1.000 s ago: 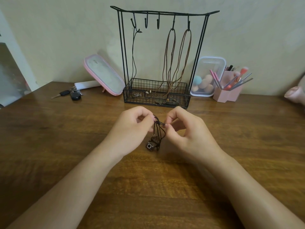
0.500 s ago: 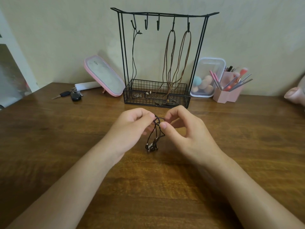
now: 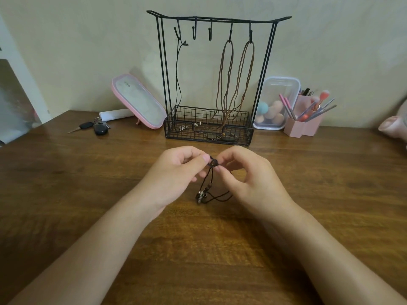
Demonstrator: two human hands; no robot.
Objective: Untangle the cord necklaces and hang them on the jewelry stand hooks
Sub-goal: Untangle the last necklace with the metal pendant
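A tangled dark cord necklace (image 3: 208, 183) with beads and a small metal pendant hangs between my hands above the wooden table. My left hand (image 3: 174, 175) pinches its knot from the left, and my right hand (image 3: 248, 179) pinches it from the right. Behind stands the black wire jewelry stand (image 3: 218, 18) with several hooks. A black cord necklace (image 3: 179, 80) hangs on the leftmost hook. Two brown cord necklaces (image 3: 228, 80) (image 3: 247, 78) hang on the two right hooks, their ends lying in the stand's mesh basket (image 3: 176, 130). The two middle hooks are bare.
A pink-framed mirror (image 3: 137, 101) leans left of the stand, with keys (image 3: 94, 127) beside it. A clear box of makeup sponges (image 3: 275, 102) and a pink brush holder (image 3: 305, 122) stand to the right. A pale object (image 3: 394, 127) sits at the far right edge.
The cord has loosened: the pendant now hangs lower and a loop of cord trails out toward my right hand. Both hands stay at the knot.
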